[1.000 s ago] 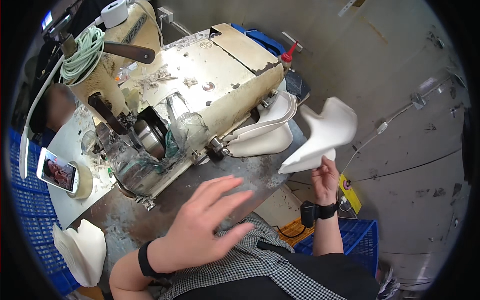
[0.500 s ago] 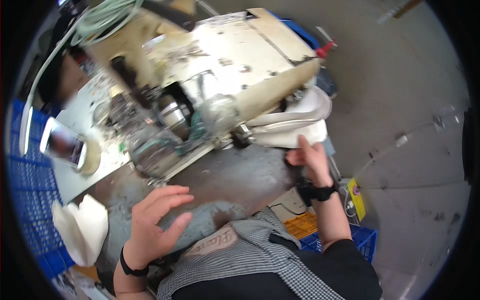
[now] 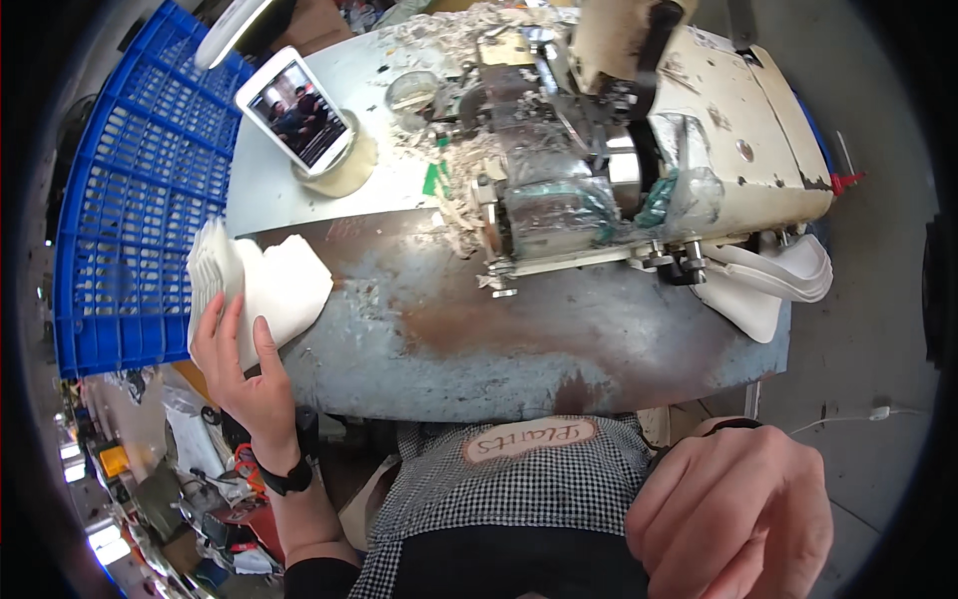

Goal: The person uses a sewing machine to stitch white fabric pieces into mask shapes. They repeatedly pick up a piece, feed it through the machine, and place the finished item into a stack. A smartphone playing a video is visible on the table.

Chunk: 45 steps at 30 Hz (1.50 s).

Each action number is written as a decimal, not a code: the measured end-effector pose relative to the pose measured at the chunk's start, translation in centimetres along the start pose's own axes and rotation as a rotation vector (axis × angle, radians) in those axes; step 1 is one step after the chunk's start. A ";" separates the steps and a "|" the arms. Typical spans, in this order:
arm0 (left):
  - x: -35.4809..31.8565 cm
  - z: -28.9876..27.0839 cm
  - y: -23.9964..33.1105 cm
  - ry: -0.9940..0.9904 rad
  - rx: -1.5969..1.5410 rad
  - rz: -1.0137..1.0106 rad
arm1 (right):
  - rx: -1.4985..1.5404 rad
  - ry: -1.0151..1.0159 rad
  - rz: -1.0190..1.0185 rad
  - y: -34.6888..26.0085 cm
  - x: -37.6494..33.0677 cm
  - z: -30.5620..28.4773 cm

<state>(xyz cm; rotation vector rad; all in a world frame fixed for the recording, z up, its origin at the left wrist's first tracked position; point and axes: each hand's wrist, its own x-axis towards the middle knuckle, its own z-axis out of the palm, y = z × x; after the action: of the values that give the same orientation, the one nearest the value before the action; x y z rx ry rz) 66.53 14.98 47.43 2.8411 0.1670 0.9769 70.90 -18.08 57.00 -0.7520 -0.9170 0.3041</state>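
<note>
Hands were well apart. The left hand (image 3: pixel 244 384), the nearer, had its fingers loosely spread, seeming to touch the near end of the white stack (image 3: pixel 287 288); no firm grip showed. The right hand (image 3: pixel 733 509) was curled, palm hidden, so its hold could not be told. The stack stood at the table's (image 3: pixel 469 349) left edge, long axis roughly away from the left wrist, between a blue crate (image 3: pixel 112 275) and the machine (image 3: pixel 559 165).

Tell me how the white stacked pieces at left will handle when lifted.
The white stacked pieces might slide apart, since their layered edges show no tie. Each looks thin, so probably light. The curved side stands up, suggesting springy rather than floppy.
</note>
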 end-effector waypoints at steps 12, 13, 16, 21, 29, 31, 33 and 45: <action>-2.3 0.6 -3.2 0.061 0.106 0.149 | 0.369 0.176 -0.110 3.3 -0.1 2.2; -2.4 0.9 -3.2 0.076 0.086 0.143 | 0.411 0.138 -0.104 3.5 -0.1 1.7; -2.1 1.4 -3.1 0.102 0.075 0.146 | 0.301 0.389 -0.095 3.1 1.8 3.8; -1.4 1.5 -2.8 0.086 0.103 0.272 | 0.341 0.191 -0.049 1.9 0.6 1.7; -2.4 2.1 -3.2 0.035 0.041 0.185 | 0.300 0.349 0.034 1.7 0.4 2.7; -1.6 2.3 -3.1 -0.041 0.098 0.076 | 0.282 0.184 0.057 1.6 0.0 1.6; -0.8 2.1 -3.2 -0.092 0.121 0.012 | 0.402 0.064 0.053 2.5 -0.3 0.2; 0.0 -2.6 6.0 0.125 -0.606 -0.287 | -0.482 -0.007 0.529 7.8 -3.5 -2.2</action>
<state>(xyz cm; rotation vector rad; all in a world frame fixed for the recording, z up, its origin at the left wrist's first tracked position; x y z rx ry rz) 65.30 9.32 50.45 2.1416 0.2361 0.9429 71.19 -15.37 48.58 -1.4447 -0.7925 0.5575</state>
